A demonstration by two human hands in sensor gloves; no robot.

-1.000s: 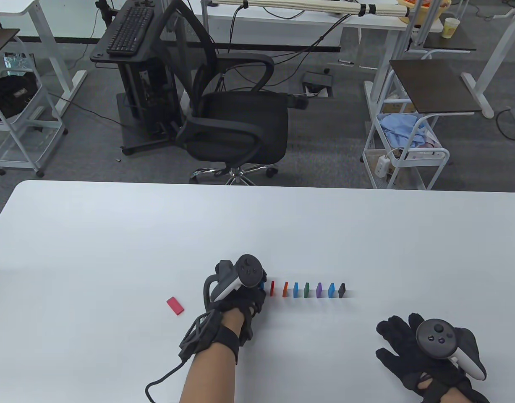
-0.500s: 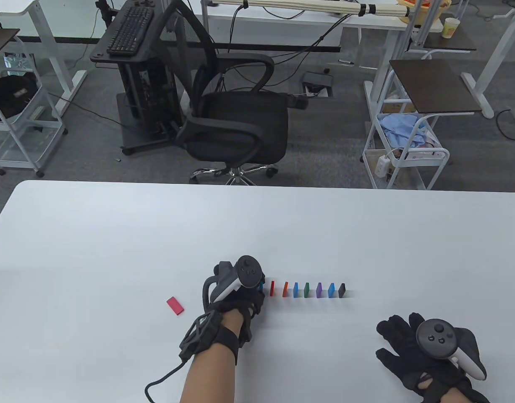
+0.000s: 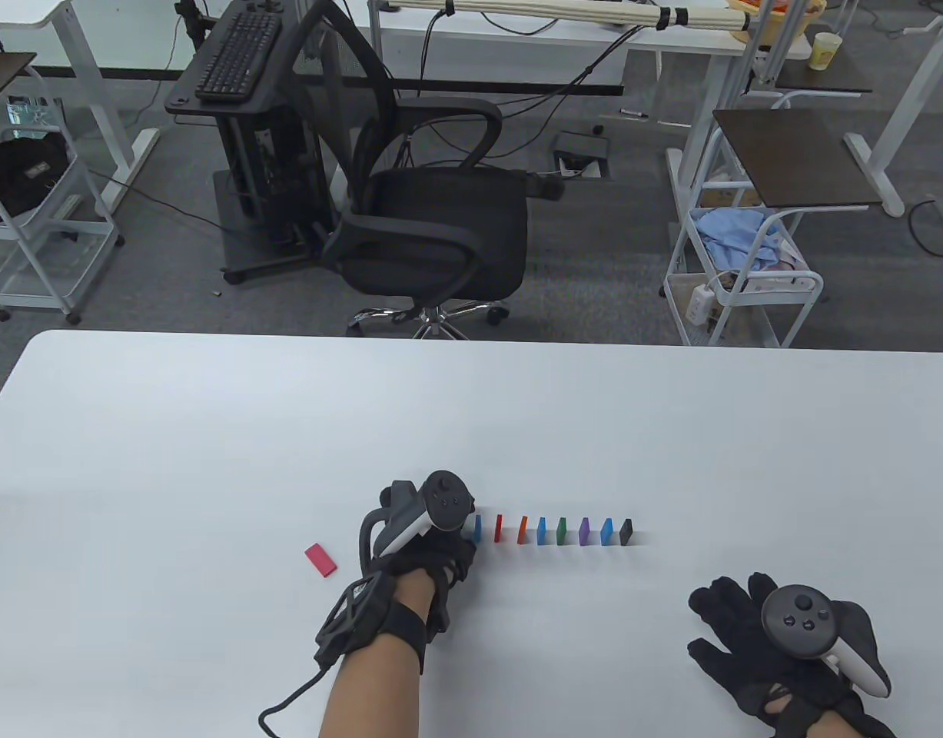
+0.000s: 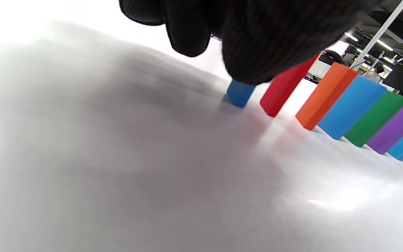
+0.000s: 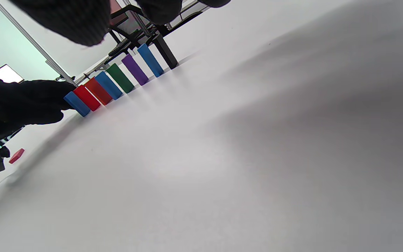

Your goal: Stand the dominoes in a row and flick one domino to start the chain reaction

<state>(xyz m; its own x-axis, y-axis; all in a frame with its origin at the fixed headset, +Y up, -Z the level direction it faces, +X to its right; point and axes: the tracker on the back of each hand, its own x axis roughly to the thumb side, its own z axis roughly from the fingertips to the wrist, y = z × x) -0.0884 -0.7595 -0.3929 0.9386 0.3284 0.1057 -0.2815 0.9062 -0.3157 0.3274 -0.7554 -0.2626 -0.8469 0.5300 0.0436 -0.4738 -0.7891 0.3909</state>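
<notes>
White table [image 3: 210,430], office chair [image 3: 433,231] behind it; eight dominoes up, one still flat.
Table view: left hand [image 3: 425,550] at the row's left end beside the blue domino [image 3: 477,529], fingers curled; can't tell here if it grips. Row [image 3: 563,530] stands evenly spaced. Red domino [image 3: 320,559] lies flat, well left. Right hand [image 3: 778,646] flat on the table, fingers spread, holding nothing. Left wrist view: fingertips [image 4: 250,63] cover the blue domino's top; contact unclear. Right wrist view: left-hand fingers touch the blue domino; row upright.
</notes>
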